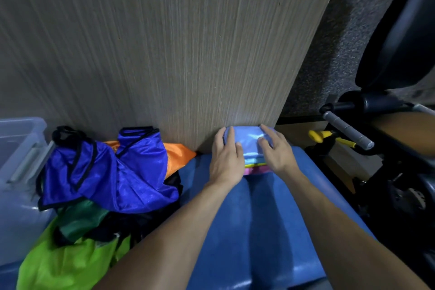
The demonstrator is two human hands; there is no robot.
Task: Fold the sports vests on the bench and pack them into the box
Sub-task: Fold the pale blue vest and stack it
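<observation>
A small stack of folded vests lies at the far end of the blue padded bench (pixel 270 219), against a wooden panel. Its top one is a light blue folded vest (pixel 248 140); yellow, teal and pink edges (pixel 255 167) show beneath it. My left hand (pixel 226 155) lies flat on the left side of the stack, fingers straight. My right hand (pixel 275 148) presses on the right side, fingers spread. A heap of unfolded vests sits on the bench's left: a royal blue vest (pixel 110 172) on top, with orange (pixel 179 150), dark green and lime green (pixel 70 263) ones beneath. A clear plastic box (pixel 21 148) stands at the far left.
The wooden panel (pixel 164 54) rises straight behind the bench. To the right stands black exercise equipment (pixel 376 125) with a grey grip and yellow-handled parts (pixel 316 135), close to the bench's right edge.
</observation>
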